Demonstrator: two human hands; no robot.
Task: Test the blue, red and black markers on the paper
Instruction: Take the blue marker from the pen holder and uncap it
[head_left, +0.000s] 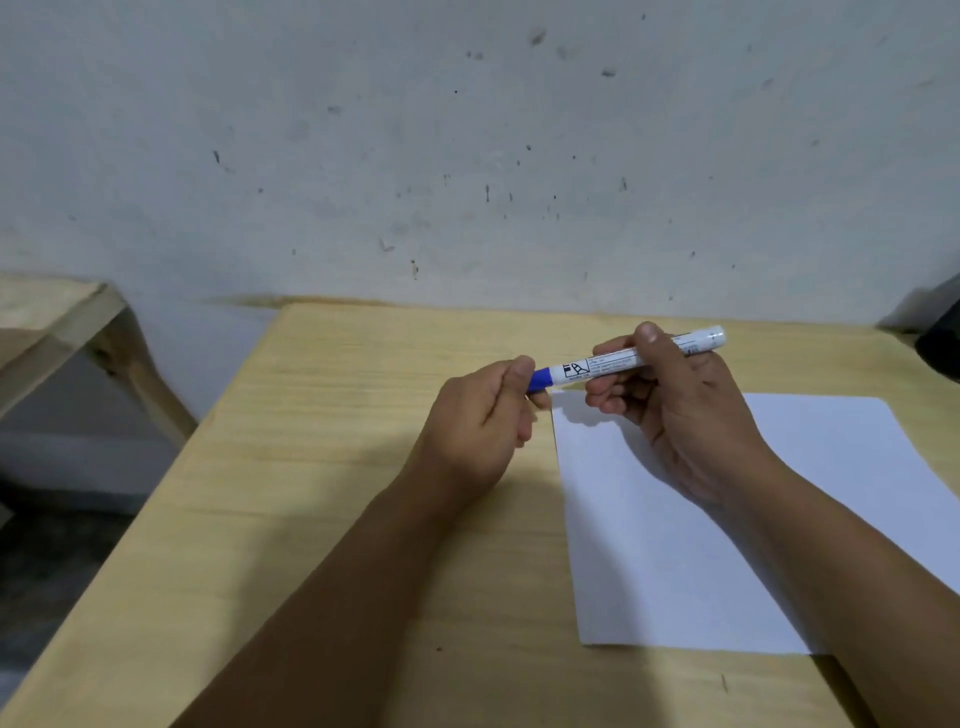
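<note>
While both hands worked above it, the desk (322, 467) ran back to a stained pale wall (467, 130), its left edge slanting down toward the near corner with a drop to a dark floor (47, 571) beyond it, and its far edge meeting the wall. Broad bare wood lay open on the left half and along the near edge. A white sheet of paper (675, 561) lay flat on the right half, its left edge running just right of the left hand, and its far right part reached toward the frame's side. A second wooden piece of furniture (57, 322) stood off to the left, apart from the desk, and a dark thing (940, 338), too cut off to identify, sat at the far right edge. Nothing lay between the hands and the paper. The right hand (685, 415) held the marker (634, 356) level above the paper's far left corner, fingers (618, 387) curled under the white barrel and thumb pressed on top. The left hand (483, 421) had its fingers closed tightly round the blue cap (541, 376) at the marker's left end, thumb on top of it.
</note>
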